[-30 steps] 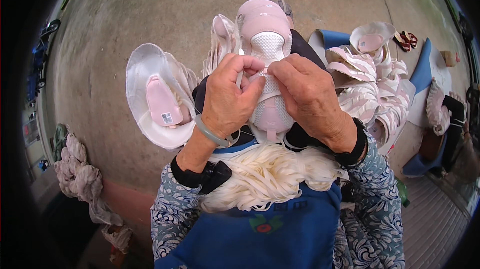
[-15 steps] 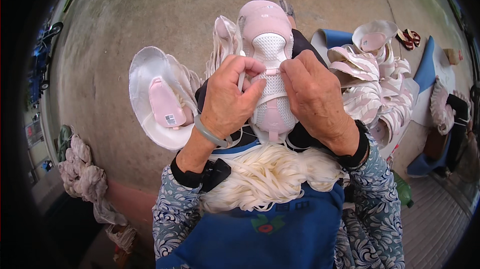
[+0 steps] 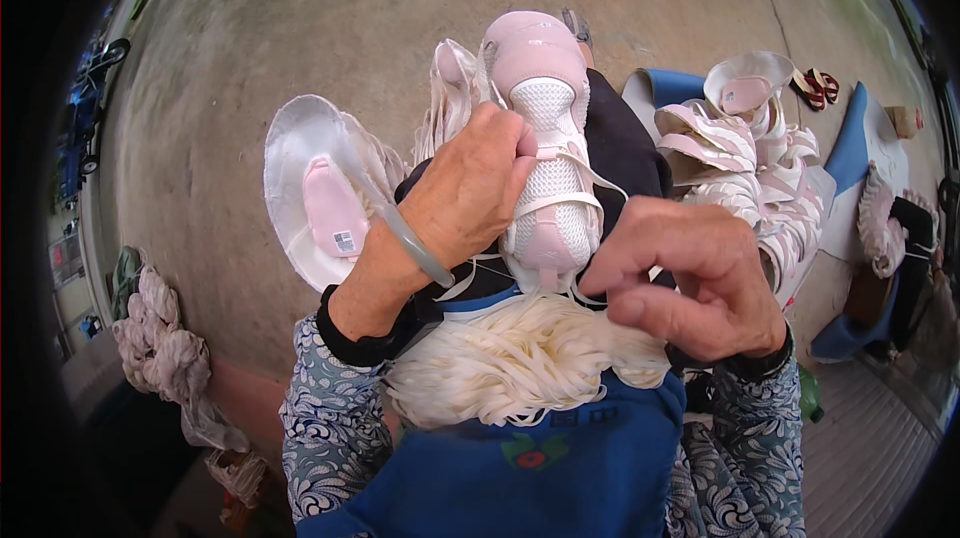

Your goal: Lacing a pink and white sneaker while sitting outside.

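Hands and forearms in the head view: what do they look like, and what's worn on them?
Both hands are bare. The left wrist wears a smooth, pale grey bangle. Black bands circle both forearms, above blue-grey sleeves with white leafy patterning.

The shoe mixes matt pink cloth-like panels with white, open-textured mesh; its lace is flat, woven-looking and dull. Along the apron's upper edge, the bundle of laces looks soft and fibrous, with a faint sheen. The apron itself is matt blue cloth, and the sleeves are printed fabric. The bangle is smooth and slightly glossy, its material unclear. Left of the apron, the shoe upper has a smooth white lining. The floor resembles matt, mottled concrete.
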Demonstrator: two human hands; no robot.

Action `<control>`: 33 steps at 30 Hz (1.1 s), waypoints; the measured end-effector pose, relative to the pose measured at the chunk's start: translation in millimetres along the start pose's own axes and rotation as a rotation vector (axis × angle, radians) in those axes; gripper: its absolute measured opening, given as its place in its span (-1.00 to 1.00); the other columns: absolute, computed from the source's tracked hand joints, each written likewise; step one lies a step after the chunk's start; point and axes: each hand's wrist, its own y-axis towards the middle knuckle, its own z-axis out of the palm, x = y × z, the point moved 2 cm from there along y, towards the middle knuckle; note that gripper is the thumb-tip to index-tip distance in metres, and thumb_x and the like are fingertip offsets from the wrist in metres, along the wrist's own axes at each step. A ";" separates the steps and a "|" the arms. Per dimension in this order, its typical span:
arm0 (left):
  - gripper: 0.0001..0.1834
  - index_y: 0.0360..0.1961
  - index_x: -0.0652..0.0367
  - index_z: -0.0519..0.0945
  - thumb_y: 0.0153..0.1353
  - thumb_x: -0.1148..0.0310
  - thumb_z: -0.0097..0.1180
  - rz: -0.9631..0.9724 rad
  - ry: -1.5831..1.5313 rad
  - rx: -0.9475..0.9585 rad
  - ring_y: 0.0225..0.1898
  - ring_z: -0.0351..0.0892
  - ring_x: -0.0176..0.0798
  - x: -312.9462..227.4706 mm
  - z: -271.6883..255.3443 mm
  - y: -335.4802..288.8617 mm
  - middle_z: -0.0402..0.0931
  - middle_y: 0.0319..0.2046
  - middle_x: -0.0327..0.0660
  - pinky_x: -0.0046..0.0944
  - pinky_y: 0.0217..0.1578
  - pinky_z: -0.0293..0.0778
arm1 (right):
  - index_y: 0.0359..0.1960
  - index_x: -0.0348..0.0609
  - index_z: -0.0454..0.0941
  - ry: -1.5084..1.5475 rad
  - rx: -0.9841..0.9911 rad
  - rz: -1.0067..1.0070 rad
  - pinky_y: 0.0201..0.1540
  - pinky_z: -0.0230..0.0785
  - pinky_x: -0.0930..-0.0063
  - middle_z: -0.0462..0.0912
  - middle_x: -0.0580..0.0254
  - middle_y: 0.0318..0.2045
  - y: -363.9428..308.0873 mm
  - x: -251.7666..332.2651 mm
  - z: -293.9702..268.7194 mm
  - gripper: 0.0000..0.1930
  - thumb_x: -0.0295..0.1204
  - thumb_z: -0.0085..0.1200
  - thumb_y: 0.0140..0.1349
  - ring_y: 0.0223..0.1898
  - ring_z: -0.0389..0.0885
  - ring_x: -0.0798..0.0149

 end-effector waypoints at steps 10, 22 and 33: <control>-0.93 -0.31 0.26 0.38 0.25 0.56 0.02 -0.095 0.099 0.223 -0.39 0.35 -0.17 -2.9 -28.1 7.6 0.32 -0.43 -0.13 -0.24 -0.31 0.33 | -0.28 -0.38 0.68 0.175 -0.235 -0.550 -0.69 0.32 0.53 0.59 0.11 -0.51 -29.3 46.6 38.1 -0.77 -0.47 0.29 0.05 -0.66 0.51 0.32; -0.93 -0.28 0.30 0.38 0.22 0.61 -0.01 -0.162 0.032 0.113 -0.41 0.37 -0.08 -27.2 -42.2 -58.6 0.28 -0.39 -0.07 -0.21 -0.34 0.34 | -0.34 -0.29 0.67 -0.351 -0.189 -0.030 -0.41 0.41 0.44 0.61 0.15 -0.48 -10.1 14.4 3.1 -0.82 -0.55 0.33 -0.03 -0.43 0.60 0.26; -0.92 -0.18 0.28 0.46 0.34 0.51 -0.02 -0.149 -0.218 -0.158 -0.35 0.41 -0.34 -32.4 -22.8 -63.7 0.43 -0.33 -0.19 -0.36 -0.31 0.36 | -0.24 -0.26 0.45 -0.666 -0.018 -0.235 -0.40 0.48 0.25 0.59 0.09 -0.36 32.9 -46.4 34.8 -0.90 -0.51 0.03 0.25 -0.38 0.64 0.06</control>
